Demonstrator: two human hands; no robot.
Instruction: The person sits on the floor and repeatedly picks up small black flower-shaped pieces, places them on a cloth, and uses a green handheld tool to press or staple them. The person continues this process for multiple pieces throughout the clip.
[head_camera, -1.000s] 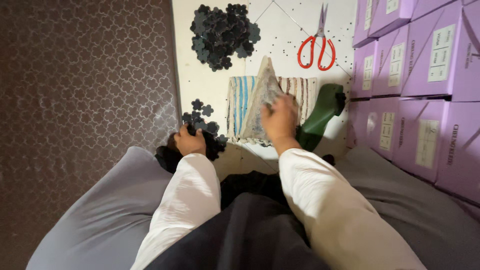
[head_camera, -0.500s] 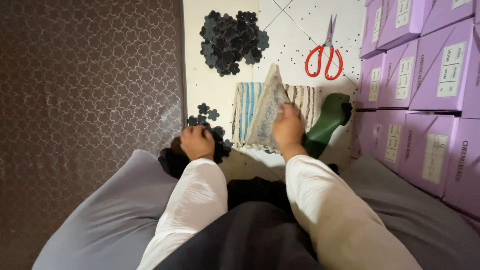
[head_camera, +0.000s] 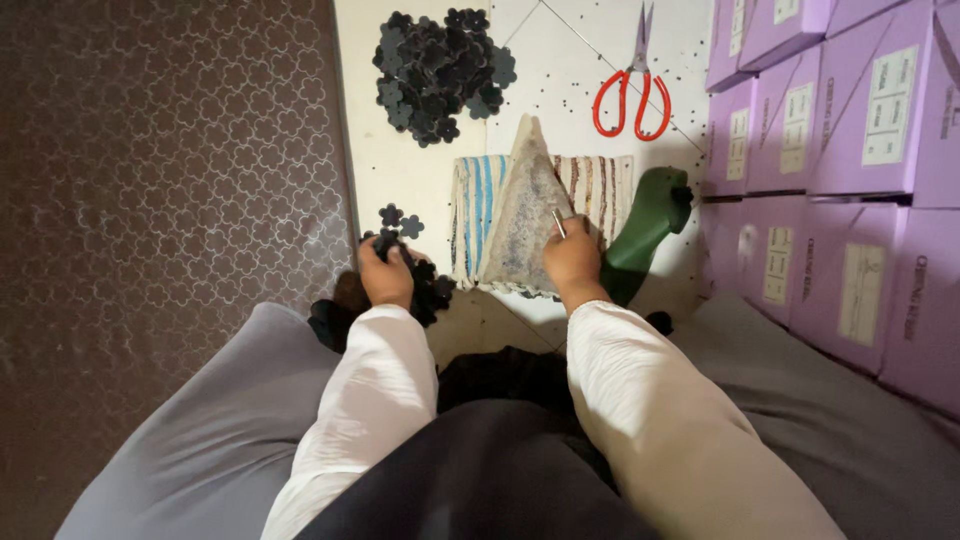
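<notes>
My left hand rests on a loose heap of small black flower-shaped pieces at the near edge of the white tiled floor, fingers curled down onto one or more of them; whether a piece is actually pinched I cannot tell. Two single pieces lie just beyond the fingertips, apart from the heap.

My right hand is closed around a thin metal pin or needle, its tip pointing up and away from me. The hand sits on the lower right edge of a grey triangular pad, which lies on a striped cloth with blue stripes on its left part and brownish ones on its right.

A larger pile of black flower pieces lies farther out on the tiles, well apart from both hands. Red-handled scissors lie to the right of it. A dark green object lies just beside the cloth, right of my right hand. Purple boxes are stacked along the right. A brown patterned mat covers the floor to the left.
</notes>
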